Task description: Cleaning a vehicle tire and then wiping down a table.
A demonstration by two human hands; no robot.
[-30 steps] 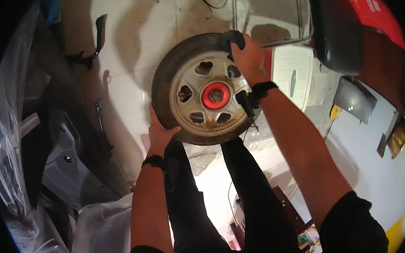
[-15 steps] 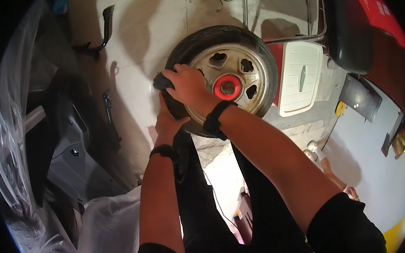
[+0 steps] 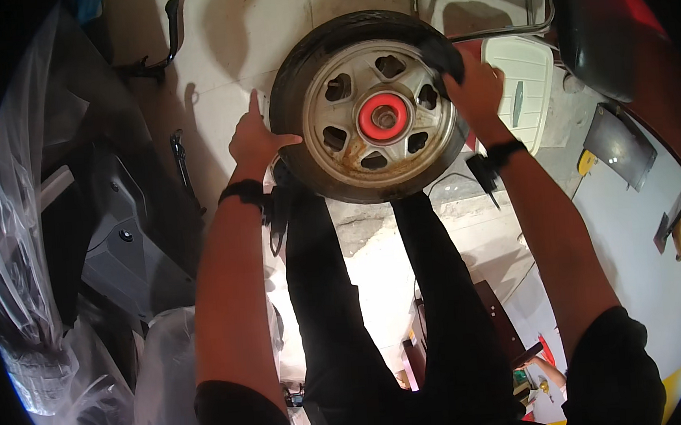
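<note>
Right fingers (image 3: 458,94) moved rightward; wheel (image 3: 349,115) between them and left fingers (image 3: 253,108).

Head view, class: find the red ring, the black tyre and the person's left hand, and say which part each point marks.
Red ring (image 3: 366,119): head view, on the left side of its band.
Black tyre (image 3: 285,98): head view, on its left sidewall.
Left hand (image 3: 253,142): head view, on the middle of it.
</note>
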